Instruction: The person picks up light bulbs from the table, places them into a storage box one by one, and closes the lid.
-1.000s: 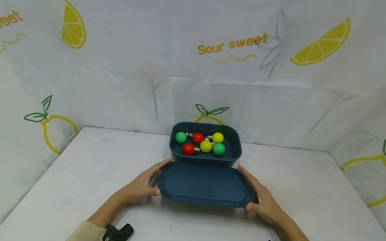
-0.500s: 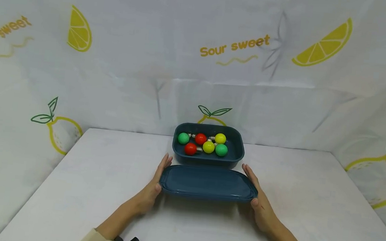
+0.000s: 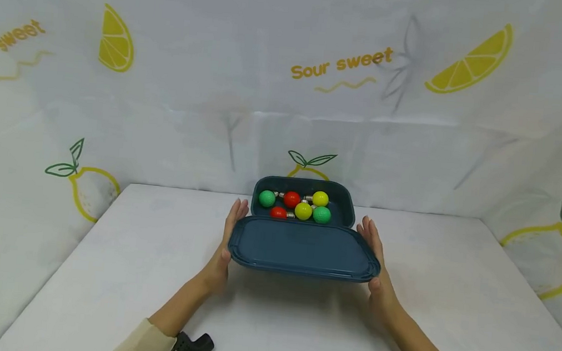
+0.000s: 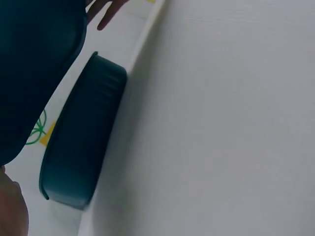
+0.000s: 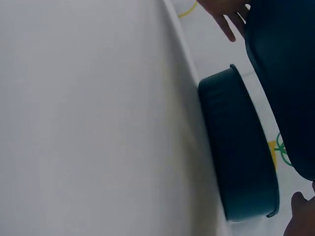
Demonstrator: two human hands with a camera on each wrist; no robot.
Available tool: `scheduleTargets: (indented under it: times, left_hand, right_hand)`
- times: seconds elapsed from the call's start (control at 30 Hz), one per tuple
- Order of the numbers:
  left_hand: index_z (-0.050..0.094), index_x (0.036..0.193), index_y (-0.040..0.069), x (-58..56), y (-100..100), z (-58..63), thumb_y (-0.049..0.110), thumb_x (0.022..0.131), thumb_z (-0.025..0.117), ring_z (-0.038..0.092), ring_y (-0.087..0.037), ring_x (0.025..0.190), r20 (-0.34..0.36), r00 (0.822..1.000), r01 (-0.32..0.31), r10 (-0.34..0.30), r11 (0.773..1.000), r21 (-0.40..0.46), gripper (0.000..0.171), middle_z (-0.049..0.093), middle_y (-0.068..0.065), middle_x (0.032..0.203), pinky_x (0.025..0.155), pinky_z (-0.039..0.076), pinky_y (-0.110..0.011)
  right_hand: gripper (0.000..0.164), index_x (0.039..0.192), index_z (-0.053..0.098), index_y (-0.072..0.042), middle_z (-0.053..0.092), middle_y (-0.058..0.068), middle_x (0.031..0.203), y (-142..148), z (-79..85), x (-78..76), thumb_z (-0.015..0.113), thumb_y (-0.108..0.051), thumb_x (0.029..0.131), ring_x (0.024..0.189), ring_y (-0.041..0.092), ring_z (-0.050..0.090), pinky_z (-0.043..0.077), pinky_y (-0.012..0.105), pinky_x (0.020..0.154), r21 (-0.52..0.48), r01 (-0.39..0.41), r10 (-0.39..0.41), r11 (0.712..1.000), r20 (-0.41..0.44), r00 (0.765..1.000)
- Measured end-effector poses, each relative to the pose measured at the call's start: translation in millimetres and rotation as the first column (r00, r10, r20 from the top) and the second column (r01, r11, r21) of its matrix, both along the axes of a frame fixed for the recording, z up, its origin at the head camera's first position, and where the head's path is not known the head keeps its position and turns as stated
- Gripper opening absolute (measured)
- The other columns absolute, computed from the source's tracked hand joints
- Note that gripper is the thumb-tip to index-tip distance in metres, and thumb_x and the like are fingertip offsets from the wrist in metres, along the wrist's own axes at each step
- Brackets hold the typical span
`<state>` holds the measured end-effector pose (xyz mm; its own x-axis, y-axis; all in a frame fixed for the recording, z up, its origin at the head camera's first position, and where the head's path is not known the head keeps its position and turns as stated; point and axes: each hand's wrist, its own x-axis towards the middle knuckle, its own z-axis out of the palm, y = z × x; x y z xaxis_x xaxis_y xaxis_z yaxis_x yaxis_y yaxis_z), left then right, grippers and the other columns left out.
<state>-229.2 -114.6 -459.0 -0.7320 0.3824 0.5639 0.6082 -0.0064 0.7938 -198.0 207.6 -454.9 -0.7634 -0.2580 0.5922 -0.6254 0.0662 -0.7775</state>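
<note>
Both hands hold a dark blue rounded lid point(image 3: 305, 247) by its two short ends, raised above the white table. The left hand point(image 3: 216, 264) has its thumb at the near left corner, fingers extended along that end. Mirroring it, the right hand point(image 3: 382, 290) grips the other end. Just beyond, the matching box point(image 3: 346, 206) stands uncovered; the lid hides its front wall in the head view. Inside lie several small round bulbs with screw bases: red point(image 3: 291, 199), yellow point(image 3: 303, 211) and green point(image 3: 321, 215). Both wrist views show the lid point(image 4: 34, 64) higher than the box point(image 5: 238, 147).
A white cloth printed with lemons and "Sour sweet" point(image 3: 341, 63) hangs behind the table point(image 3: 165, 232), close to the back of the box. Black wrist devices point(image 3: 193, 348) sit at both forearms, by beige sleeves point(image 3: 143, 347).
The lid has been lifted and moved away from me toward the box, tilting on the way, and now overlaps the box's front edge. Both hands rose with it, fingers pointing more forward.
</note>
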Motion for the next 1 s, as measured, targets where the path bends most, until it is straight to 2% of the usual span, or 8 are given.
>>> scheduleTargets:
  times: [0.17, 0.33, 0.43, 0.6, 0.67, 0.73, 0.93, 1.0]
  left_hand:
    - [-0.010, 0.154, 0.019, -19.7, 10.5, 17.3, 0.081, 0.085, 0.010, 0.001, -0.024, 0.150, -0.090, 0.991, -0.088, 0.095, 0.993, 0.075, 0.095, -0.002, -0.005, 0.163, 0.110, 0.004, -0.072]
    - [-0.003, 0.155, 0.014, -41.7, 23.6, 39.4, 0.082, 0.084, 0.011, 0.001, -0.024, 0.150, -0.214, 0.956, -0.163, 0.200, 0.970, 0.178, 0.100, 0.005, -0.006, 0.163, 0.114, 0.003, -0.065]
    - [0.000, 0.155, 0.012, -50.8, 28.6, 52.8, 0.083, 0.083, 0.012, 0.004, -0.024, 0.150, -0.233, 0.941, -0.189, 0.247, 0.951, 0.246, 0.102, 0.007, -0.007, 0.162, 0.116, 0.006, -0.061]
    - [0.009, 0.155, 0.014, -61.8, 32.5, 71.7, 0.086, 0.080, 0.019, 0.007, -0.022, 0.149, -0.209, 0.935, -0.202, 0.286, 0.915, 0.349, 0.104, 0.012, -0.005, 0.162, 0.117, 0.009, -0.058]
    - [0.011, 0.155, 0.015, -62.6, 30.5, 75.4, 0.086, 0.080, 0.021, 0.008, -0.022, 0.149, -0.200, 0.933, -0.209, 0.299, 0.903, 0.377, 0.104, 0.013, -0.005, 0.162, 0.117, 0.011, -0.058]
    - [0.010, 0.155, 0.014, -63.8, 29.7, 76.7, 0.086, 0.080, 0.023, 0.008, -0.023, 0.149, -0.207, 0.931, -0.205, 0.301, 0.900, 0.385, 0.105, 0.013, -0.006, 0.162, 0.117, 0.011, -0.057]
    - [0.010, 0.154, 0.007, -65.3, 33.5, 77.6, 0.086, 0.080, 0.024, 0.010, -0.025, 0.149, -0.257, 0.920, -0.196, 0.297, 0.915, 0.354, 0.109, 0.014, -0.008, 0.161, 0.118, 0.013, -0.053]
    - [0.012, 0.153, 0.004, -66.0, 34.2, 78.4, 0.085, 0.081, 0.023, 0.012, -0.025, 0.149, -0.270, 0.910, -0.218, 0.315, 0.916, 0.337, 0.108, 0.016, -0.009, 0.161, 0.119, 0.013, -0.051]
  right_hand:
    - [0.092, 0.155, 0.000, -0.010, 0.000, 0.010, 0.162, -5.0, 15.5, -20.2, 0.036, -0.067, 0.092, 0.149, 0.026, 0.008, 0.027, 0.016, 0.110, -0.089, -0.003, -0.003, 0.996, -0.073, 0.997]
    - [0.099, 0.155, 0.002, -0.009, 0.004, 0.010, 0.162, -13.0, 38.6, -43.2, 0.045, -0.069, 0.088, 0.149, 0.029, 0.008, 0.024, 0.031, 0.116, -0.243, -0.031, -0.008, 0.970, -0.156, 0.988]
    - [0.105, 0.155, 0.003, -0.010, 0.003, 0.010, 0.162, -22.0, 54.9, -54.2, 0.051, -0.071, 0.084, 0.150, 0.028, 0.007, 0.018, 0.042, 0.119, -0.341, -0.049, -0.011, 0.939, -0.174, 0.985]
    - [0.113, 0.155, 0.006, -0.010, 0.006, 0.009, 0.162, -35.1, 78.7, -67.7, 0.057, -0.074, 0.076, 0.150, 0.026, 0.008, 0.011, 0.052, 0.120, -0.440, -0.036, -0.059, 0.897, -0.202, 0.978]
    - [0.115, 0.155, 0.007, -0.010, 0.008, 0.009, 0.162, -41.9, 82.9, -72.2, 0.059, -0.074, 0.075, 0.149, 0.027, 0.009, 0.011, 0.052, 0.120, -0.477, -0.044, -0.063, 0.878, -0.205, 0.977]
    - [0.116, 0.155, 0.008, -0.009, 0.009, 0.010, 0.162, -46.9, 84.8, -75.1, 0.061, -0.073, 0.074, 0.149, 0.027, 0.011, 0.010, 0.051, 0.121, -0.512, -0.050, -0.068, 0.857, -0.209, 0.976]
    - [0.116, 0.154, 0.009, -0.009, 0.009, 0.011, 0.162, -48.3, 82.9, -78.2, 0.061, -0.073, 0.074, 0.148, 0.028, 0.013, 0.009, 0.052, 0.120, -0.572, -0.056, -0.071, 0.818, -0.197, 0.978]
    - [0.115, 0.155, 0.008, -0.011, 0.008, 0.010, 0.162, -47.7, 82.7, -79.5, 0.063, -0.071, 0.074, 0.148, 0.028, 0.014, 0.008, 0.052, 0.121, -0.594, -0.066, -0.060, 0.802, -0.191, 0.980]
